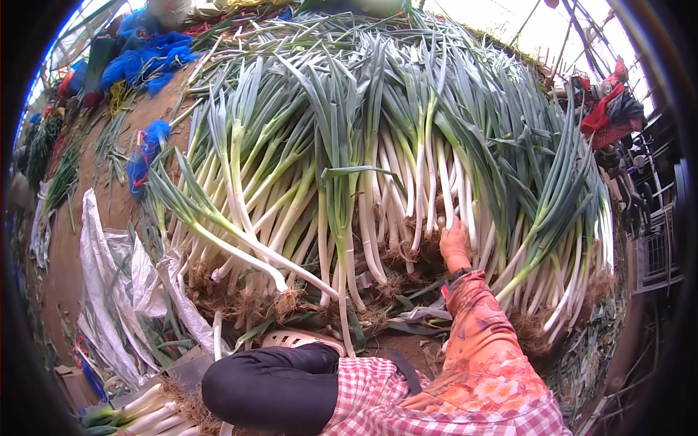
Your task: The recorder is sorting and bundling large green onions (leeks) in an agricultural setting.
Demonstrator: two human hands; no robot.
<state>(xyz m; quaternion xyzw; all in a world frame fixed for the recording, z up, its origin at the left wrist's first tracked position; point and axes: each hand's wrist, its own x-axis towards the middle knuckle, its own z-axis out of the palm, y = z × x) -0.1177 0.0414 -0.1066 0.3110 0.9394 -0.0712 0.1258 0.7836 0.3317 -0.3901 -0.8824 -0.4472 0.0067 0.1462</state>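
Observation:
A big heap of long green onions spreads in front of me, white stalks and shaggy roots toward me, green leaves pointing away. My right hand reaches into the right-middle of the heap, low by the roots. Its fingers are closed around a white stalk of a green onion; the fingertips are partly hidden. A few onions lie loose on top at the left, their roots hanging over the front edge. One bent onion stands out near my shoe. My left hand is out of the picture.
White plastic sacking lies crumpled at left, near a blue net. More onions rest at lower left. My clog touches the heap's front edge. A wire crate stands at far right, and blue netting at back left.

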